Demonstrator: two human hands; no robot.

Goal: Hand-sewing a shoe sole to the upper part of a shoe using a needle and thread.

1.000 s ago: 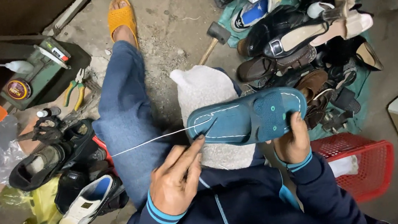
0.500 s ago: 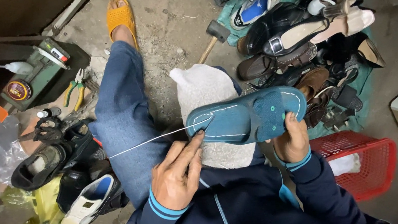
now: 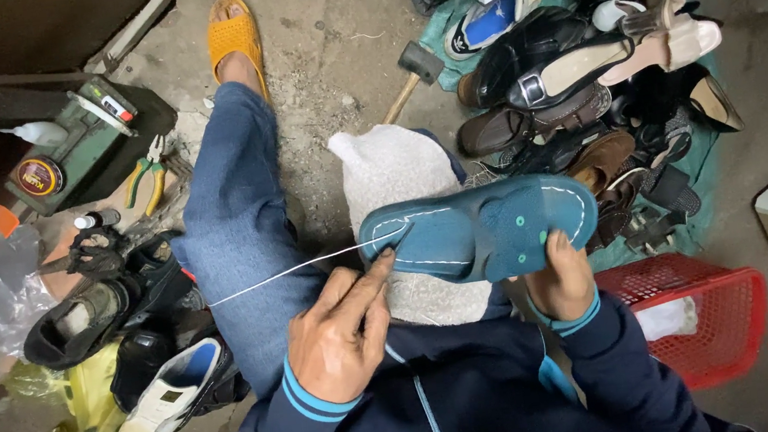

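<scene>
Teal rubber sandal (image 3: 488, 228) sole-up over lap, right hand (image 3: 562, 277) gripping its edge; left hand (image 3: 340, 334) pinching white thread (image 3: 298, 268) at sole. Rough concrete floor (image 3: 322, 28), heaped shoes (image 3: 581, 74), red plastic basket (image 3: 719, 321).

The left hand (image 3: 340, 334) is low in front with its back up and fingers pinched together at the tips, while the right hand (image 3: 563, 282) is curled shut in a grip, thumb up.

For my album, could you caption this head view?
Left hand pulls white thread from a blue slipper that the right hand steadies.
</scene>
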